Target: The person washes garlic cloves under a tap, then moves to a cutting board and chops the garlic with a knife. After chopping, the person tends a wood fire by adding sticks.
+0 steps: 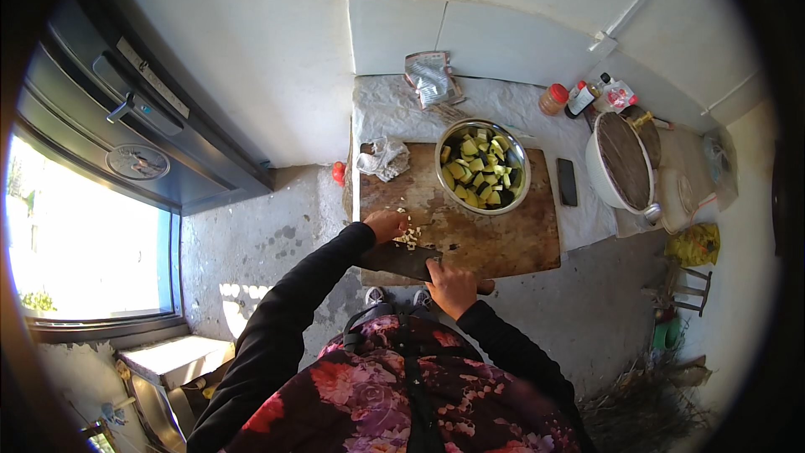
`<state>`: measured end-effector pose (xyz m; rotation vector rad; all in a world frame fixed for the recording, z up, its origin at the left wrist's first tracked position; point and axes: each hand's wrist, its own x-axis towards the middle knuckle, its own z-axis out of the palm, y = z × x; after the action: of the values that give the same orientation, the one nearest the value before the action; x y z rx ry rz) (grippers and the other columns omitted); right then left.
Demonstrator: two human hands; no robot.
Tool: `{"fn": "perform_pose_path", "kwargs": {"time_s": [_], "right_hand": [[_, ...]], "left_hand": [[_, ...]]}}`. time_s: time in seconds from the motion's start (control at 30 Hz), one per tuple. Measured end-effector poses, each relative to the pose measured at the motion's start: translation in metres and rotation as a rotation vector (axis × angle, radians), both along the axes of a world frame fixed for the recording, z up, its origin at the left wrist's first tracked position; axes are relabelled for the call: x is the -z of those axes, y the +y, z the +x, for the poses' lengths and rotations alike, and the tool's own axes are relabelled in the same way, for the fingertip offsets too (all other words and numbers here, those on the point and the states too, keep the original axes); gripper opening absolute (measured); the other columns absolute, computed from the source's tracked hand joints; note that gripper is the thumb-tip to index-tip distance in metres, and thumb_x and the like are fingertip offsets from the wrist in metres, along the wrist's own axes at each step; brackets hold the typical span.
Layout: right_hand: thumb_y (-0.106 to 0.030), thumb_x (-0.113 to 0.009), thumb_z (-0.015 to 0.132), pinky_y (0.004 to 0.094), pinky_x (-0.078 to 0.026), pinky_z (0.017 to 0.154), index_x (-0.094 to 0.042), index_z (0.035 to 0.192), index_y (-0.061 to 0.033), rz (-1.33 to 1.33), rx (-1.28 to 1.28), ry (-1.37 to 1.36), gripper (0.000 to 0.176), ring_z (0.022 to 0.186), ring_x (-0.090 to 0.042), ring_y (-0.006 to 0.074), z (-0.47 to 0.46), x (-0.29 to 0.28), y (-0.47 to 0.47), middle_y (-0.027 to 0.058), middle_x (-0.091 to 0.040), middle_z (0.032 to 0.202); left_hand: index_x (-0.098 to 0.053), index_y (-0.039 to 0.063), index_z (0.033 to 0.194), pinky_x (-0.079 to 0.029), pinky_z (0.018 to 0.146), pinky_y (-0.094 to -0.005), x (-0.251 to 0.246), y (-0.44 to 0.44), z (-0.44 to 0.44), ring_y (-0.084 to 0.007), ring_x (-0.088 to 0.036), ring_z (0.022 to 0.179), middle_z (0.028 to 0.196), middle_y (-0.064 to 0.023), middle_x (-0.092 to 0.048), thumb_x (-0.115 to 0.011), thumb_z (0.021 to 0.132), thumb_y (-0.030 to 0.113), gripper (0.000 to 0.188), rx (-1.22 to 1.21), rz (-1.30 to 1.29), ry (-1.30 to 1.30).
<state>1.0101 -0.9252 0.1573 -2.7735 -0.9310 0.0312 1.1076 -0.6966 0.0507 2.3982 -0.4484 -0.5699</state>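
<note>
A worn wooden cutting board [503,242] lies before me. My right hand [451,286] grips a broad, dark cleaver [396,260] by its handle end, the blade flat-looking near the board's front left edge. Just beyond the blade, my left hand [386,226] is curled over the board; whether its fingers hold anything is hidden. Small chopped pale pieces, perhaps garlic [410,238], lie beside and under its fingers. At the back of the board stands a steel bowl [527,185] full of green-skinned, yellowish vegetable chunks [477,173].
A crumpled plastic bag [385,159] rests on the board's back left corner. Behind are a foil packet [433,78], a red-lidded jar [553,99] and bottles [582,99]. A phone [566,182] and a covered white basin [597,163] are at right.
</note>
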Motion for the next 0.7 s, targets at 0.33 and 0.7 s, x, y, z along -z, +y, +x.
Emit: {"fn": "perform_pose_path", "kwargs": {"time_s": [0.33, 0.7], "right_hand": [[-0.026, -0.072, 0.072, 0.0398, -0.047, 0.054, -0.053, 0.101, -0.0095, -0.008, -0.052, -0.007, 0.038, 0.066, -0.061, 0.0275, 0.003, -0.003, 0.007, 0.0091, -0.057, 0.070], [-0.024, -0.073, 0.071, 0.0392, -0.048, 0.056, -0.053, 0.102, -0.0069, -0.013, -0.058, 0.005, 0.041, 0.067, -0.061, 0.0274, 0.006, -0.002, -0.002, 0.0097, -0.058, 0.071]], "left_hand": [[-0.061, 0.005, 0.083, -0.047, 0.068, -0.0355, 0.022, 0.002, 0.002, -0.0199, -0.059, 0.078, 0.083, -0.0074, -0.062, -0.065, 0.077, 0.017, 0.014, 0.179, -0.305, 0.154], [-0.063, 0.009, 0.084, -0.047, 0.068, -0.0369, 0.005, 0.014, 0.004, -0.0246, -0.061, 0.078, 0.081, -0.0081, -0.063, -0.065, 0.077, 0.022, 0.015, 0.271, -0.441, 0.214]]}}
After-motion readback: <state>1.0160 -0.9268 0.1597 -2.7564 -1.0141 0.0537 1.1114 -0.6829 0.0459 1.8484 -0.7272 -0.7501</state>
